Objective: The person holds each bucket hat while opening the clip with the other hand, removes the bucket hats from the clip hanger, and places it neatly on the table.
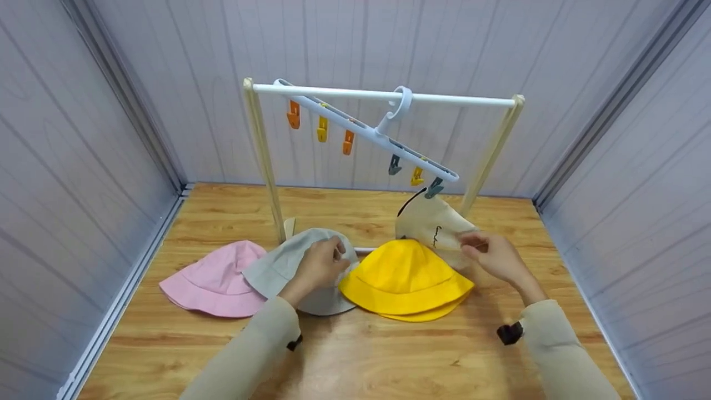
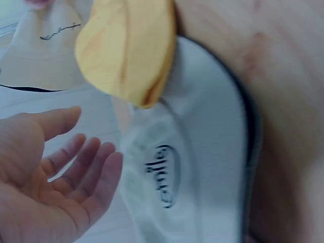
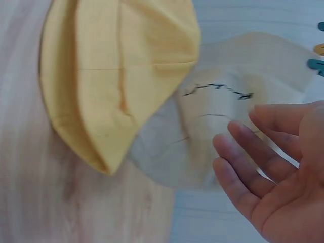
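Note:
A cream bucket hat (image 1: 427,216) with dark lettering hangs by its brim from the grey clip (image 1: 434,188) at the lower end of a white clip hanger (image 1: 361,130). My right hand (image 1: 496,256) is beside that hat, its fingers loosely bent and holding nothing; whether they touch the cloth I cannot tell. Over the grey hat (image 1: 289,261) is my left hand (image 1: 321,261), palm bare and fingers relaxed in the left wrist view. A yellow hat (image 1: 408,275) lies between the hands, overlapping the grey one. The pink hat (image 1: 222,278) lies at the left, partly under the grey hat.
The hanger hooks over the white bar of a wooden-legged rack (image 1: 333,91) and tilts down to the right. Several orange, yellow and grey clips hang along it, including an orange clip (image 1: 294,115). Pale panel walls surround the wooden table (image 1: 400,361).

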`<state>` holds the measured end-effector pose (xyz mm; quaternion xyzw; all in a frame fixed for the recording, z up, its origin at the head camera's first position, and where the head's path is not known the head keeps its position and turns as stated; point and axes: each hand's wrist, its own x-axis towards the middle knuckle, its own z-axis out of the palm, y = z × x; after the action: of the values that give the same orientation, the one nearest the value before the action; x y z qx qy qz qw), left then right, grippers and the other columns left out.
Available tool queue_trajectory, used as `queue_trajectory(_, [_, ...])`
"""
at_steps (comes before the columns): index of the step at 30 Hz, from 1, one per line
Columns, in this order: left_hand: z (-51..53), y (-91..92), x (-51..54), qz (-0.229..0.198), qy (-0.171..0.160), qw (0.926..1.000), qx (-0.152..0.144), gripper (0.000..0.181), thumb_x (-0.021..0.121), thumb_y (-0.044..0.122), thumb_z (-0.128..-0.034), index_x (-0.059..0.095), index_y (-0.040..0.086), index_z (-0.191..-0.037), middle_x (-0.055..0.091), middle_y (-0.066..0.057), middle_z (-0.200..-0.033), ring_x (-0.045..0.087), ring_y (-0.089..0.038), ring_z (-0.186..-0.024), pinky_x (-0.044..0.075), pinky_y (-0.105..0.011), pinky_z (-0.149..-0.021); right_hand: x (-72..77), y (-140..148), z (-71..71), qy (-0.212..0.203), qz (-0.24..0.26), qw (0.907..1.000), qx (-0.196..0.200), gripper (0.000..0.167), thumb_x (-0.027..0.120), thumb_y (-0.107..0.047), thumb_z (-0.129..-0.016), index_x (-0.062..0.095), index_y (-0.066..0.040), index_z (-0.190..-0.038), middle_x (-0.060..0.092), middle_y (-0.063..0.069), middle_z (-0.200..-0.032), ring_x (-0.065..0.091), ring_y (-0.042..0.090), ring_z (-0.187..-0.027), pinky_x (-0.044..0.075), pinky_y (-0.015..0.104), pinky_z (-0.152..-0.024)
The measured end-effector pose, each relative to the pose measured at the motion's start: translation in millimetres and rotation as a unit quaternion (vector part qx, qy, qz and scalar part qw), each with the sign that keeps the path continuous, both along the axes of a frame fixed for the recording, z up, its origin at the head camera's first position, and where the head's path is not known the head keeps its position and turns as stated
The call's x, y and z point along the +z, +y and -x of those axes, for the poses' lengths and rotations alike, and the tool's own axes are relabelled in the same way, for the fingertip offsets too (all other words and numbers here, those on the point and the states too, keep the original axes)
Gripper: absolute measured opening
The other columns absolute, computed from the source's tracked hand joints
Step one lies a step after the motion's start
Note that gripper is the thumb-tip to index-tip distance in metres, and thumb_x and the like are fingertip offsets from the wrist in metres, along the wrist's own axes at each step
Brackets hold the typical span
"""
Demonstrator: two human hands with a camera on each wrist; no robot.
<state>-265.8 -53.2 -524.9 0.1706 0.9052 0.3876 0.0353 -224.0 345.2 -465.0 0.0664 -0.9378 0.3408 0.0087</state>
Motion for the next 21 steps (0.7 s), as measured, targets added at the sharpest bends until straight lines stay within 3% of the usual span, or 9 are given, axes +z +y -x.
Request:
queue_trajectory(5, [9.5, 11.9, 20.6, -0.037, 0.021, 0.9989, -0.020, 0.019, 0.075, 0.016, -0.1004, 0.067, 0.008, -0.116, 0.069, -0.013, -0.117, 0.067, -0.029, -0.106, 0.059, -0.042, -0.094, 24.6, -7.4, 4.4, 0.018, 0.038, 0.9990, -0.012, 0.039, 0.066, -0.019, -0.107, 0.063, -0.004, -0.143, 0.071, 0.018, -0.131, 0.070, 0.035, -0.116, 0.059, 0.037, -0.098])
queue_trajectory(12, [20.5, 36.6, 47.3, -0.051, 0.073, 0.9955, -0.032, 0.025, 0.076, 0.020, -0.1012, 0.067, 0.012, -0.123, 0.068, -0.007, -0.123, 0.067, -0.028, -0.114, 0.057, -0.039, -0.100, 47.5, -22.1, 12.1, 0.068, 0.115, 0.9910, -0.006, 0.046, 0.067, -0.017, -0.106, 0.057, -0.002, -0.148, 0.066, 0.021, -0.139, 0.066, 0.035, -0.123, 0.052, 0.011, -0.093])
queue_trajectory(21, [28.4, 65.6, 65.3, -0.077, 0.094, 0.9917, -0.040, 0.033, 0.074, 0.023, -0.1022, 0.066, 0.014, -0.133, 0.068, -0.004, -0.132, 0.064, -0.021, -0.119, 0.055, -0.035, -0.106, 55.2, -35.2, 21.5, 0.056, 0.208, 0.9761, -0.025, 0.059, 0.066, -0.014, -0.107, 0.042, -0.002, -0.159, 0.054, 0.021, -0.151, 0.057, 0.036, -0.135, 0.052, 0.012, -0.098])
